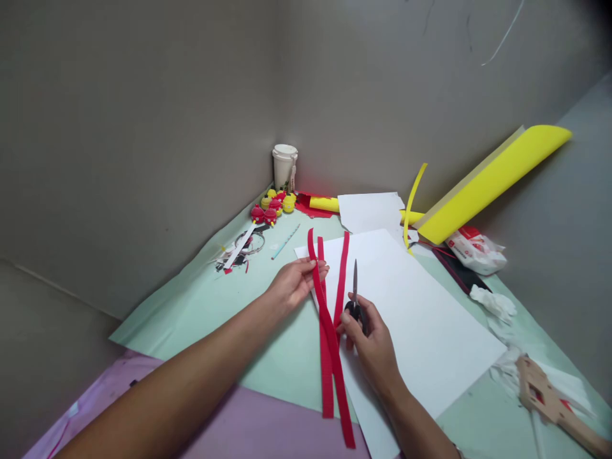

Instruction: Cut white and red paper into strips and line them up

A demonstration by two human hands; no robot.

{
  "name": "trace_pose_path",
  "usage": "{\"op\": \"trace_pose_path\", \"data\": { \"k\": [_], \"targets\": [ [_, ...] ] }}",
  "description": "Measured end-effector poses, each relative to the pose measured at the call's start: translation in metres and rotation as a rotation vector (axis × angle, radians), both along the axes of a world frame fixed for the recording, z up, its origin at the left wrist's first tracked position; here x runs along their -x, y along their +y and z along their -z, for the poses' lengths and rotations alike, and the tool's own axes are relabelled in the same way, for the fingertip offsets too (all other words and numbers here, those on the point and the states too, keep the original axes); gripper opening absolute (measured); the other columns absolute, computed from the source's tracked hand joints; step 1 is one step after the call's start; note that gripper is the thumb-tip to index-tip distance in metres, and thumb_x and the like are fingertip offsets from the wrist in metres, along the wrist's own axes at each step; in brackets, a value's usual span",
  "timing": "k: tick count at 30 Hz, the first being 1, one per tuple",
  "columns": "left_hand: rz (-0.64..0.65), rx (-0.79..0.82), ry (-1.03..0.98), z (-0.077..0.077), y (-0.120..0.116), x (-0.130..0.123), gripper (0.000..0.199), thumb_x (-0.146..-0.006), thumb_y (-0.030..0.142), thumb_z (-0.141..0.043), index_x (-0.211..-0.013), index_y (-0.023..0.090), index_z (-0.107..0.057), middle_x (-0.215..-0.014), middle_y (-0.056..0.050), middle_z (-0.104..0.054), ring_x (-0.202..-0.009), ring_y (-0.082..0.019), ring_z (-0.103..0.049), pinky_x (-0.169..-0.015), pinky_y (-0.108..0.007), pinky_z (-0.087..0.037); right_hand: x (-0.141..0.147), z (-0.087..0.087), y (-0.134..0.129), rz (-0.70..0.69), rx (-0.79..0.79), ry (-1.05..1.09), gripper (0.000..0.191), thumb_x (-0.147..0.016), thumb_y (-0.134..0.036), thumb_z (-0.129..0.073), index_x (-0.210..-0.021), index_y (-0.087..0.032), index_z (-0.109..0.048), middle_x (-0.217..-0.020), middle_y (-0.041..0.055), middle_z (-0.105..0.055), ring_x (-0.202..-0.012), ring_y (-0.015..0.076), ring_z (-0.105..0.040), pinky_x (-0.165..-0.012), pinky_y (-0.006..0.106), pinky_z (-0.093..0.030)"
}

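Observation:
My left hand [292, 285] pinches a long red strip [338, 376] near its upper end, thumb against fingers. Behind it lies a second red strip [326, 382], partly covered where the two cross. In my right hand [375, 341] is a small pair of scissors [355, 280] with black handles, blades together and pointing away from me. A third red strip [343, 271] runs up beside the scissors; its lower end passes by my right fingertips, and I cannot tell whether they grip it. Under the strips and my right hand spreads a large white sheet [411, 319].
Red and yellow lantern-like ornaments [275, 205] sit by a white cup [285, 167] in the corner. A pencil [285, 242] lies left of the sheet. Rolled yellow paper [492, 185] leans at right, above a tissue pack [475, 250]. A tan glue-gun-like tool [540, 389] rests front right.

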State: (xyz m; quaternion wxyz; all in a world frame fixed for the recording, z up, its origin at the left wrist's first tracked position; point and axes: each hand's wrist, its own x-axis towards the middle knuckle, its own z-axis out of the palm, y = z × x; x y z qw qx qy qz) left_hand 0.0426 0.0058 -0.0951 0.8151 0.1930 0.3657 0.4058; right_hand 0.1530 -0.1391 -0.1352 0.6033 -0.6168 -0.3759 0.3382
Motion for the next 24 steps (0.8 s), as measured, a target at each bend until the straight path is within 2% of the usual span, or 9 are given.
{"op": "trace_pose_path", "data": {
  "k": [5, 9, 13, 17, 24],
  "targets": [
    [0.007, -0.062, 0.030, 0.012, 0.003, -0.005, 0.013, -0.086, -0.004, -0.053, -0.086, 0.007, -0.059, -0.095, -0.020, -0.070, -0.080, -0.020, -0.072, -0.073, -0.027, -0.060, -0.001, 0.001, 0.001, -0.062, 0.108, -0.018, 0.050, -0.078, -0.042, -0.070, -0.121, -0.021, -0.055, -0.081, 0.0000, -0.065, -0.072, 0.0185, -0.061, -0.068, 0.032, -0.050],
    [0.028, -0.138, 0.024, 0.015, 0.003, -0.003, 0.011, -0.086, -0.001, -0.056, -0.086, 0.009, -0.058, -0.101, -0.021, -0.071, -0.087, -0.021, -0.072, -0.079, -0.029, -0.059, -0.002, 0.002, 0.001, -0.081, 0.146, -0.111, 0.050, -0.078, -0.039, -0.070, -0.122, -0.022, -0.056, -0.088, 0.0017, -0.069, -0.080, 0.0197, -0.063, -0.078, 0.034, -0.051],
    [0.065, -0.207, 0.021, 0.021, 0.001, -0.002, 0.010, -0.087, 0.002, -0.058, -0.087, 0.012, -0.055, -0.098, -0.019, -0.072, -0.088, -0.022, -0.072, -0.083, -0.034, -0.058, -0.001, 0.002, 0.001, -0.105, 0.140, -0.205, 0.044, -0.080, -0.034, -0.067, -0.122, -0.022, -0.057, -0.088, 0.0034, -0.069, -0.081, 0.0205, -0.064, -0.077, 0.034, -0.051],
    [0.111, -0.273, 0.025, 0.025, -0.003, -0.001, 0.008, -0.088, 0.006, -0.060, -0.089, 0.012, -0.055, -0.101, -0.019, -0.072, -0.092, -0.022, -0.071, -0.088, -0.034, -0.056, -0.001, 0.001, 0.002, -0.103, 0.172, -0.212, 0.041, -0.082, -0.034, -0.065, -0.121, -0.022, -0.057, -0.089, 0.0034, -0.068, -0.081, 0.0202, -0.063, -0.076, 0.033, -0.051],
    [0.137, -0.295, 0.006, 0.026, -0.006, 0.000, 0.007, -0.089, 0.008, -0.059, -0.090, 0.013, -0.055, -0.098, -0.018, -0.072, -0.093, -0.023, -0.071, -0.090, -0.035, -0.055, 0.002, 0.000, 0.001, -0.091, 0.163, -0.196, 0.049, -0.081, -0.037, -0.067, -0.125, -0.022, -0.053, -0.089, 0.0021, -0.066, -0.083, 0.0196, -0.062, -0.078, 0.033, -0.051]
  ]
}}
